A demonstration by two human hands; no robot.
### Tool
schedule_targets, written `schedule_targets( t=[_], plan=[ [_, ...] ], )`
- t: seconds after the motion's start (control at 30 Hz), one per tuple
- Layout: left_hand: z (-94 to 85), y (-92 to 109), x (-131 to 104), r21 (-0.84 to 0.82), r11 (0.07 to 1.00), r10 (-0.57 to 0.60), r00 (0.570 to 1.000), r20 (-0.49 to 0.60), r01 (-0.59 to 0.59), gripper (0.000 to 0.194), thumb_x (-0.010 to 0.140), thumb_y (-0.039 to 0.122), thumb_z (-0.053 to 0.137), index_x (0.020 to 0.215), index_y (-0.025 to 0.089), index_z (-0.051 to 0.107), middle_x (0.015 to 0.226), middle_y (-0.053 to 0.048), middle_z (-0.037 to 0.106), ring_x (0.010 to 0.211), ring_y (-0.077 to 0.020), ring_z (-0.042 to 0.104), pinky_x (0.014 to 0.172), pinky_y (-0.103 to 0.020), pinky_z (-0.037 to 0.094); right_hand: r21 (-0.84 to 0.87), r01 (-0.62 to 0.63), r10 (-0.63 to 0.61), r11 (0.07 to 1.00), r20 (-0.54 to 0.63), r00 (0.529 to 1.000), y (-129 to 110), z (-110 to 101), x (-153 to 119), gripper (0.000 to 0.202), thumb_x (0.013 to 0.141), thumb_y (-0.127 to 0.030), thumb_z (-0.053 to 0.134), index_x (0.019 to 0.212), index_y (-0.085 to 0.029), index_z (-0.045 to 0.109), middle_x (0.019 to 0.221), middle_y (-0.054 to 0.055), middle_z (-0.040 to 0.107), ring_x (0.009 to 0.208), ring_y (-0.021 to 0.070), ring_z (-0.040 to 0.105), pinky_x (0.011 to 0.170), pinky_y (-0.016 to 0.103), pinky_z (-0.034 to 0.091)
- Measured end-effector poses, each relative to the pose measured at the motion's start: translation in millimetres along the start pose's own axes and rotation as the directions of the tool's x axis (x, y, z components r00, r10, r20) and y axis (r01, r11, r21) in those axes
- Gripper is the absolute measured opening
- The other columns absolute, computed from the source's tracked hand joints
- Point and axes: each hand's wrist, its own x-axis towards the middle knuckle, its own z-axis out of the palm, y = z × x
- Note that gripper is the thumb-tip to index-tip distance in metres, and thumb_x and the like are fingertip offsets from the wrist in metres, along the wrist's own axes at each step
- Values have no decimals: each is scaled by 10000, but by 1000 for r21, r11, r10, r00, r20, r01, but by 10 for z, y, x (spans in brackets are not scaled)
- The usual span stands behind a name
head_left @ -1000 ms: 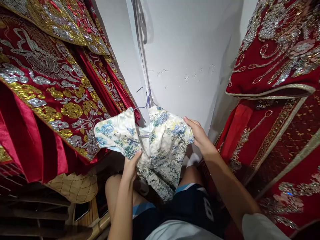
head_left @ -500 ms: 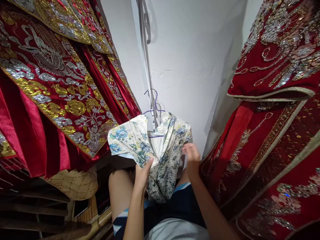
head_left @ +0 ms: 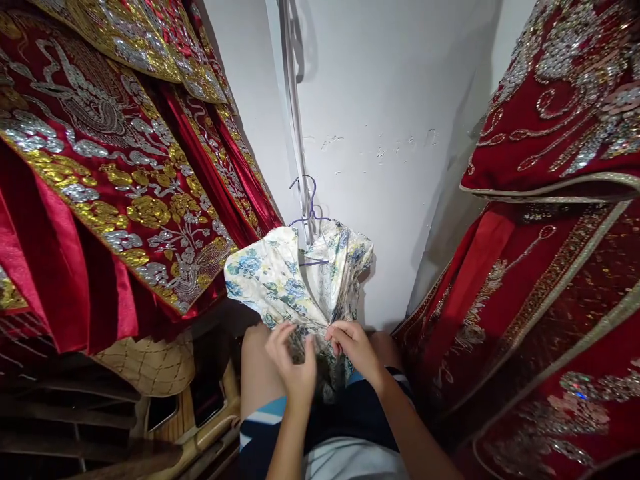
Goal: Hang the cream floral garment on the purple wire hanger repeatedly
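Note:
A white garment with blue and yellow flowers (head_left: 285, 283) hangs on a purple hanger (head_left: 313, 212) in the middle of the view. Its front neckline forms a V, and its lower part falls toward my lap. My right hand (head_left: 353, 343) pinches the garment at the bottom of the V. Just left of it, my left hand (head_left: 295, 353) is over the fabric with thumb and fingers apart, holding nothing.
Red garments with gold and silver sequins (head_left: 150, 212) hang at the left. More beaded red garments (head_left: 545, 267) hang at the right. A metal pole (head_left: 295, 113) runs down the pale wall (head_left: 380, 80). Wooden furniture (head_left: 175, 427) stands at the lower left.
My left hand has let go of the garment and opened. My right hand has moved left and down from the garment's side and taken hold of the front.

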Motion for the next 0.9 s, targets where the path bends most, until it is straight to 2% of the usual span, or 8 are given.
schedule_targets(
  t=[0.07,0.13,0.2,0.3,0.43,0.57,0.7,0.9],
  plan=[
    [55,6,-117,-65,997,-16,970,244,33,252,854,223,618,1104,194,604,1066,-96,644,1046,-248,621,924,-390,491,12,-16,16,1000,61,998,-4,15,-4,209,818,-297,530,677,-182,634,466,-43,508,454,110,455,484,232,319],
    [95,22,-170,-105,984,-95,925,368,143,189,877,206,547,1057,186,602,951,-66,654,904,-215,640,810,-326,503,-5,-33,33,999,116,993,-29,25,-7,205,801,-269,526,666,-175,648,451,-42,512,441,104,465,473,222,324],
    [105,48,-160,-114,974,-135,901,412,198,85,898,215,508,915,188,586,822,-29,616,784,-186,608,723,-282,471,-21,-50,53,999,156,986,-90,13,7,211,800,-264,533,676,-165,672,438,-40,525,421,98,465,457,213,322],
    [81,88,-92,-119,976,-101,864,493,182,141,920,231,497,790,198,541,760,-11,553,736,-171,550,677,-262,421,30,-70,66,997,129,989,-287,-43,104,234,811,-314,576,704,-148,702,423,-37,539,382,84,424,422,205,304],
    [74,86,-45,-93,978,-100,814,572,186,171,921,264,517,762,204,510,771,-19,529,755,-183,534,691,-275,410,117,-43,41,992,22,999,-701,-106,424,279,786,-390,664,686,-134,705,435,-28,555,357,65,385,371,199,248],
    [95,25,-36,-78,974,-112,745,657,215,192,915,265,506,738,209,457,761,-15,504,747,-183,512,689,-277,397,186,26,-20,982,-36,999,-1088,-115,842,225,766,-323,683,689,-114,715,464,-18,565,375,54,415,361,183,242],
    [90,-72,-50,-70,977,-90,683,725,202,188,909,237,489,733,209,430,743,-1,466,717,-173,480,667,-273,370,265,49,-27,963,-86,996,-1388,-105,1097,189,754,-265,639,690,-102,711,407,-45,489,344,44,343,345,190,189],
    [137,-89,109,-79,977,-72,656,752,198,87,886,223,536,802,199,527,790,-16,546,765,-183,542,721,-295,413,310,117,-99,943,-74,992,-1474,-137,1075,194,764,-308,631,703,-129,669,418,-56,474,359,53,353,367,195,193]
  ],
)
